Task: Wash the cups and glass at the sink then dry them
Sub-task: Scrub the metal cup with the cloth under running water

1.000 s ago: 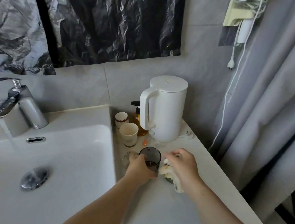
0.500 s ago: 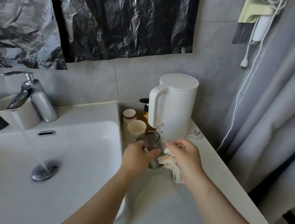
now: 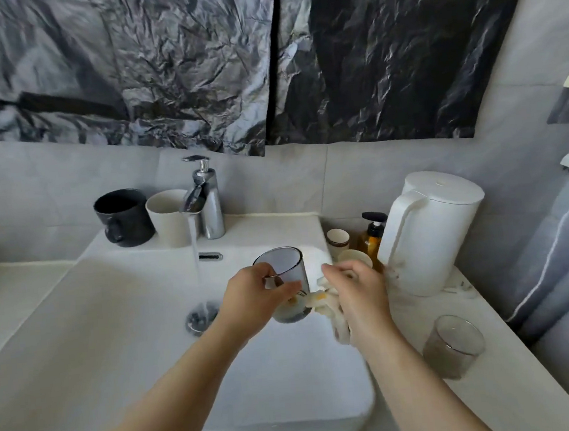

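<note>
My left hand [image 3: 254,297] grips a smoky grey glass [image 3: 286,277] and holds it tilted over the right side of the white sink [image 3: 80,336]. Right beside it, my right hand [image 3: 358,291] clutches a pale, crumpled cloth [image 3: 332,310] that touches the glass's lower side. Water runs from the chrome tap [image 3: 204,198] down to the drain [image 3: 201,317], left of the glass. A second clear glass [image 3: 454,346] stands on the counter at the right. Behind the tap stand a black mug [image 3: 123,217] and a beige cup [image 3: 168,217].
A white kettle [image 3: 429,233] stands on the counter at the back right, with an amber pump bottle [image 3: 371,238] and two small paper cups [image 3: 338,241] beside it. A grey curtain [image 3: 562,259] hangs at the far right. Black plastic sheeting [image 3: 365,53] covers the wall above.
My left hand lifted the grey glass off the counter and carried it left over the sink. My right hand followed with the cloth. My view swung left, bringing the mug and beige cup into sight.
</note>
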Demonstrator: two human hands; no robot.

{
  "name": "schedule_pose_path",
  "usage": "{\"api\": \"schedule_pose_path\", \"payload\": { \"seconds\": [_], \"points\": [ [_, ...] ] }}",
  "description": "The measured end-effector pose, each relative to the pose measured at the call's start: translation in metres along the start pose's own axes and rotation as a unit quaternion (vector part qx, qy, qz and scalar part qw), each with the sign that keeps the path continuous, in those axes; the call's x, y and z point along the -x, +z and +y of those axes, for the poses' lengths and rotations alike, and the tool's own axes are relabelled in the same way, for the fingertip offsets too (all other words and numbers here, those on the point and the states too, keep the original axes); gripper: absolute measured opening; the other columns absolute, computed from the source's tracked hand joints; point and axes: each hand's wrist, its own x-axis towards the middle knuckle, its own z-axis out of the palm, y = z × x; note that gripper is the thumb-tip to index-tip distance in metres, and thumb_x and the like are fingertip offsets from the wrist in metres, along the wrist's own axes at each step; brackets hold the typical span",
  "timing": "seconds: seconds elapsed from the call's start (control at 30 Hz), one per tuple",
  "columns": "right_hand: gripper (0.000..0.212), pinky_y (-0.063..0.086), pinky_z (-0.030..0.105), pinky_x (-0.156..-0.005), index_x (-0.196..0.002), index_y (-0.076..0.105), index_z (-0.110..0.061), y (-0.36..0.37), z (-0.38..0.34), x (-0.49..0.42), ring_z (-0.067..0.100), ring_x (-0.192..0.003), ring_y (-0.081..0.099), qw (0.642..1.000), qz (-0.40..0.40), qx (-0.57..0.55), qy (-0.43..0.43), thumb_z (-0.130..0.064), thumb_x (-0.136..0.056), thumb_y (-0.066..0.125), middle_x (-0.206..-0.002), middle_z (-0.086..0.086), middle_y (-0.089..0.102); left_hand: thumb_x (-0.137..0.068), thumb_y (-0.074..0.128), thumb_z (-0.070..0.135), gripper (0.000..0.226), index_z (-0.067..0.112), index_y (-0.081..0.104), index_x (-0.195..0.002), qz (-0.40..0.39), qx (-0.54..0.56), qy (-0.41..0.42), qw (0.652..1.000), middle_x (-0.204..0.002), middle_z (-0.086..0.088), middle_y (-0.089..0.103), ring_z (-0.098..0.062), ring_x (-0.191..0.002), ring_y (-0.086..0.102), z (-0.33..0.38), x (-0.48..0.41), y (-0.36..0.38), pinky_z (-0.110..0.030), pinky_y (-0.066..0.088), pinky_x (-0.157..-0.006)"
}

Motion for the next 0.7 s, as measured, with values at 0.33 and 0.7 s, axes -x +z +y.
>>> {"api": "schedule_pose_path", "payload": {
  "seconds": [0.33, 0.7],
  "points": [
    [0.013, 0.044, 0.018, -0.046, -0.075, 0.059, -0.011, 0.108, 0.027, 0.005, 0.014, -0.055, 0.057, 0.998, -0.026, 0.02, 0.044, -0.016, -0.085, 0.066, -0.069, 0.002, 0.065, -0.081, 0.072, 0.031, 0.035, 0.013, 0.047, -0.064, 0.016, -0.097, -0.025, 0.995, -0.066, 0.001, 0.047, -0.012, -0.058, 0.041, -0.084, -0.028, -0.074, -0.019, 0.03, -0.046],
    [0.015, 0.042, 0.025, -0.057, -0.07, 0.059, -0.013, 0.172, 0.053, -0.036, 0.018, -0.057, 0.056, 0.996, 0.031, 0.002, 0.078, -0.013, -0.083, 0.066, -0.066, 0.002, 0.064, -0.075, 0.078, 0.024, 0.022, 0.013, 0.059, -0.07, -0.02, -0.061, 0.074, 0.995, -0.086, 0.003, 0.056, 0.005, -0.075, 0.049, -0.132, -0.068, -0.086, -0.007, 0.035, -0.063]
  ]
}}
